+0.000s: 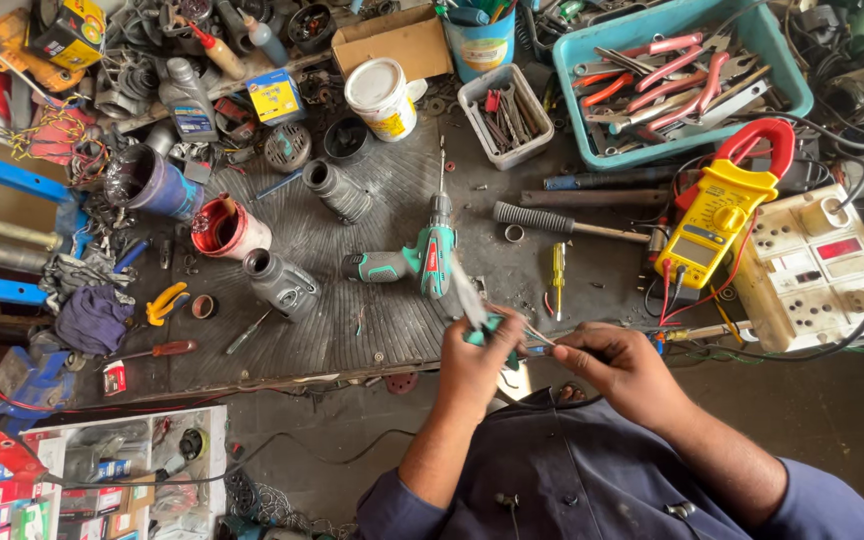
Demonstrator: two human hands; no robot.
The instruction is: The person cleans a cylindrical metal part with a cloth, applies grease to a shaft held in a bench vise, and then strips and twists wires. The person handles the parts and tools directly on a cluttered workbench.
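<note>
My left hand [477, 365] is closed around a teal-handled tool [484, 330] whose pale blade or tip points up and away, blurred. My right hand [617, 362] pinches thin wires [542, 340] close to that tool, just off the front edge of the workbench [352, 300]. A green cordless drill [422, 255] lies on the ribbed mat just beyond my left hand. A yellow screwdriver [558, 272] lies upright in view to the right of the drill. A yellow clamp meter with red jaws [727, 200] rests beyond my right hand, its leads trailing toward me.
A teal tray of pliers and wrenches [592, 90] sits at the back right, a grey bin of bits [504, 115] and a white tub [382, 97] beside it. Motor housings [282, 283], a red can [227, 230], a cream socket board [817, 265] and a blue vise [17, 380] crowd the bench.
</note>
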